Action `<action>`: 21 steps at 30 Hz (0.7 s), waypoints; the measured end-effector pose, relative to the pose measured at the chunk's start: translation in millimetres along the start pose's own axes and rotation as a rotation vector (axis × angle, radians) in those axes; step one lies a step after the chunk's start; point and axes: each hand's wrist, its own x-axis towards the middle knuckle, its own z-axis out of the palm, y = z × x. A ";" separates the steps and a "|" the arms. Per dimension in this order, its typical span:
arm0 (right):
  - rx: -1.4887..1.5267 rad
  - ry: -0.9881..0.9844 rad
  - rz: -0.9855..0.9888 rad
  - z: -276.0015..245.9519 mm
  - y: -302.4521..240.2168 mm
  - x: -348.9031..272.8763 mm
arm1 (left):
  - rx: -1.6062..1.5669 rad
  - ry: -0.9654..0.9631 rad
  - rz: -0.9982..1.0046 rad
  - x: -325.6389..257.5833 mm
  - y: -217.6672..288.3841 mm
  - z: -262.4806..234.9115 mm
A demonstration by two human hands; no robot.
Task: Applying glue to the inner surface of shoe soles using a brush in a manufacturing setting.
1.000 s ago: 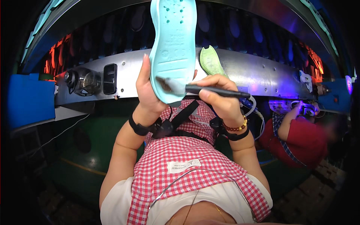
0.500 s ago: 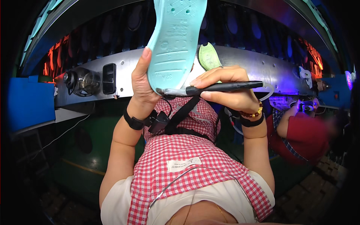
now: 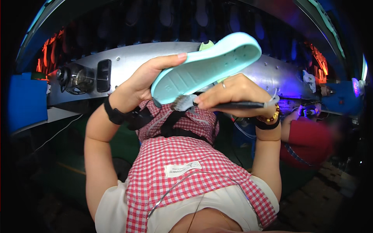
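Note:
A turquoise shoe sole (image 3: 210, 64) with a raised rim is tilted above the metal bench, its heel toward me and its toe to the far right. My left hand (image 3: 149, 75) grips it by the heel end, thumb on the far rim. In my right hand (image 3: 237, 93) is a brush with a dark handle (image 3: 233, 105) and a pale tube at its rear end. The brush's bristles (image 3: 182, 102) lie against or just over the sole's near rim, close to the heel; contact is hard to make out. Partly hidden behind the turquoise sole is a light green sole (image 3: 206, 45).
On the metal bench (image 3: 128, 54) at left stand a glass jug (image 3: 79, 80) with a black lid and a black tray (image 3: 103, 75). A dark rack with sole shapes runs behind. Blue boxes (image 3: 28, 101) flank the bench. A person in red (image 3: 311, 141) is at right.
The turquoise sole has swung from upright to slanting right and tipped, showing its rim. My left hand went left and up a little; the brush tip moved slightly right along the near edge.

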 end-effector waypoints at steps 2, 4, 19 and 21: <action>-0.033 -0.073 0.045 -4.1 -3.8 -4.3 | 0.031 -0.008 -0.043 -1.5 -0.6 1.1; -0.027 0.007 0.092 -6.3 -5.2 -6.8 | 0.057 -0.004 -0.052 -2.5 -1.1 2.2; -0.187 -0.119 0.204 -33.9 -6.0 -19.8 | 0.229 0.179 -0.059 -10.8 0.1 1.3; -0.147 0.000 0.241 -35.1 -0.1 -26.5 | 0.275 0.169 -0.038 -13.6 0.4 -1.6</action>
